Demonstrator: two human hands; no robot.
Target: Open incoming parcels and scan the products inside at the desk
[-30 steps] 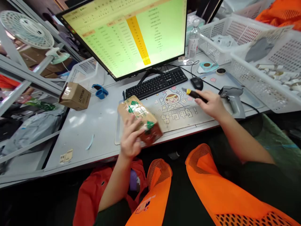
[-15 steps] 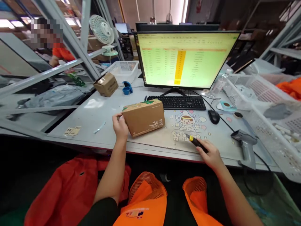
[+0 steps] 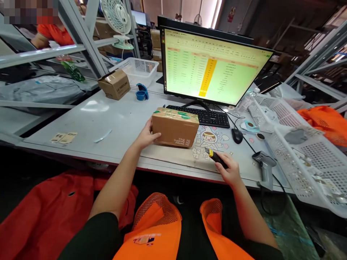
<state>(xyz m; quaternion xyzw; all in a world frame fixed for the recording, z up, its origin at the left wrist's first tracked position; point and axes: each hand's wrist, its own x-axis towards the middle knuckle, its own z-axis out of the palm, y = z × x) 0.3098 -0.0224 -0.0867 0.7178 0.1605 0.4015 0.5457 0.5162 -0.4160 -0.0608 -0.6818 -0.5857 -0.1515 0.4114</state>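
Note:
A brown cardboard box (image 3: 175,127) with green tape on its top stands on the printed desk mat (image 3: 211,144) in front of the keyboard (image 3: 202,116). My left hand (image 3: 146,135) grips the box's left end, fingers round its side. My right hand (image 3: 229,169) is closed round a black and yellow utility knife (image 3: 215,157), held just above the mat's front right part, a short way right of the box.
A monitor (image 3: 211,68) stands behind the keyboard, a mouse (image 3: 237,135) and a barcode scanner (image 3: 264,164) lie to the right. White baskets (image 3: 306,155) line the right side. A second small box (image 3: 114,84), a blue tape dispenser (image 3: 141,92) and another basket (image 3: 138,70) sit at back left.
The box has been turned from tilted in my left hand to standing flat on the mat. My right hand has carried the knife from near the mouse down to the mat's front edge.

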